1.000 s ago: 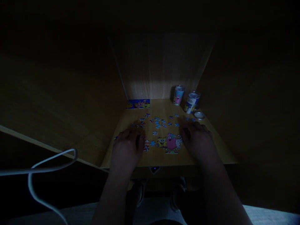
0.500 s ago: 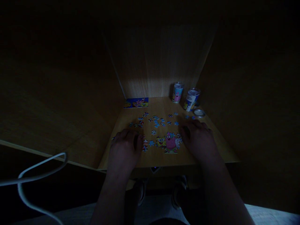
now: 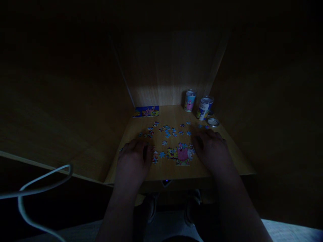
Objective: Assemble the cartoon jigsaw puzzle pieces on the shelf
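The scene is very dark. My left hand (image 3: 135,159) rests palm down on the wooden desk (image 3: 174,171), fingers loosely curled beside a few loose puzzle pieces. My right hand (image 3: 213,148) lies flat to the right of a joined patch of puzzle (image 3: 180,154) showing a pink and a yellow cartoon figure. Several loose blue pieces (image 3: 168,130) are scattered beyond both hands. Neither hand visibly holds a piece.
Two printed cans (image 3: 189,100) (image 3: 205,107) and a round lid (image 3: 213,122) stand at the back right. A picture card (image 3: 146,111) lies at the back left. Wooden walls enclose the desk. A white cable (image 3: 37,188) loops at lower left. Feet show below.
Both hands stay in nearly the same place on the desk. The view has shifted slightly; the cable loop appears further left.
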`<state>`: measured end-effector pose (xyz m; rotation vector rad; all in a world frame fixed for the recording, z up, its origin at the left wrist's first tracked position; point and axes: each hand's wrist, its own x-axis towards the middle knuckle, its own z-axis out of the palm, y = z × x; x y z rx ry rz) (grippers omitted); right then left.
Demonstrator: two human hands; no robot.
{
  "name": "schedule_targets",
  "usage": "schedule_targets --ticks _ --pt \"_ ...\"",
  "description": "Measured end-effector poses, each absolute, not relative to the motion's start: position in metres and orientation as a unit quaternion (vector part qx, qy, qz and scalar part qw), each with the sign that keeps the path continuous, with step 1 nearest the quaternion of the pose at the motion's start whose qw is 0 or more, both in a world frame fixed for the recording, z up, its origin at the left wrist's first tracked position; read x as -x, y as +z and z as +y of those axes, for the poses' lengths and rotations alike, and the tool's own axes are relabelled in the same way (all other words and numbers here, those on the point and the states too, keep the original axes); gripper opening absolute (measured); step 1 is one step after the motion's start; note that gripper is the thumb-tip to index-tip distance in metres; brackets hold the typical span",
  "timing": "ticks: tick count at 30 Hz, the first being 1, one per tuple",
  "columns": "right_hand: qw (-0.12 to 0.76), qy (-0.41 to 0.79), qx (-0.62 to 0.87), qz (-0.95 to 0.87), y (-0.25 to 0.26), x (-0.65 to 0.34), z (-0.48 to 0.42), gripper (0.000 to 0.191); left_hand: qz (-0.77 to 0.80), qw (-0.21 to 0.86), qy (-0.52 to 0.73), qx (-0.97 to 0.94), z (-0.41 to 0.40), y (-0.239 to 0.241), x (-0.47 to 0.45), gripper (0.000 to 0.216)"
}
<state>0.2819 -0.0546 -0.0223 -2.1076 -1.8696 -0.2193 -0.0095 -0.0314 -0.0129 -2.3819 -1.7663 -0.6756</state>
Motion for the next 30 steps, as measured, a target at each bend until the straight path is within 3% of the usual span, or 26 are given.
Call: schedule_targets --ticks 30 --pt "0.167 -0.072 0.731 -0.657 -0.0225 -0.2837 -0.0547 0.028 -0.580 0.056 -0.218 0.783 -0.0320 -0.0110 0.0075 0.025"
